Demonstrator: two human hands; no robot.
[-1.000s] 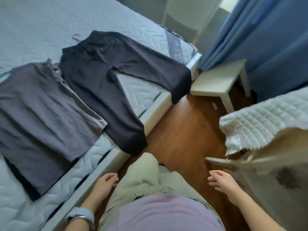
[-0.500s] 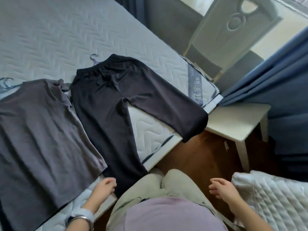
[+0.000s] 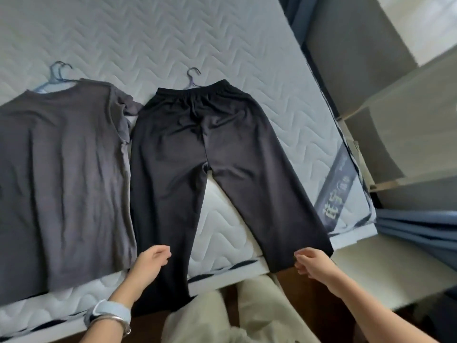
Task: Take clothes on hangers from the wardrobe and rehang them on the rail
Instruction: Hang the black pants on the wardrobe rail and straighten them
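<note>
Black trousers (image 3: pixel 197 154) lie spread flat on the white quilted mattress (image 3: pixel 153 33), a thin hanger hook (image 3: pixel 193 76) sticking out above the waistband. Left of them lies a grey T-shirt (image 3: pixel 61 169) with blue hanger hooks (image 3: pixel 58 73) showing at its collar. My left hand (image 3: pixel 150 262) hovers over the left trouser leg near the hem, fingers loosely curled, holding nothing. My right hand (image 3: pixel 312 264) hovers by the hem of the right leg, fingers curled and empty. No wardrobe or rail is in view.
A pale chair (image 3: pixel 408 100) stands at the right beyond the bed's corner, with blue curtains (image 3: pixel 418 229) below it. A white side table (image 3: pixel 385 273) sits by the bed's near right corner. My legs in light trousers (image 3: pixel 222 320) stand against the bed edge over brown floor.
The view has swung left and up over the bed, so the clothes now lie squarely ahead. Both hands have risen from beside my legs to the trouser hems.
</note>
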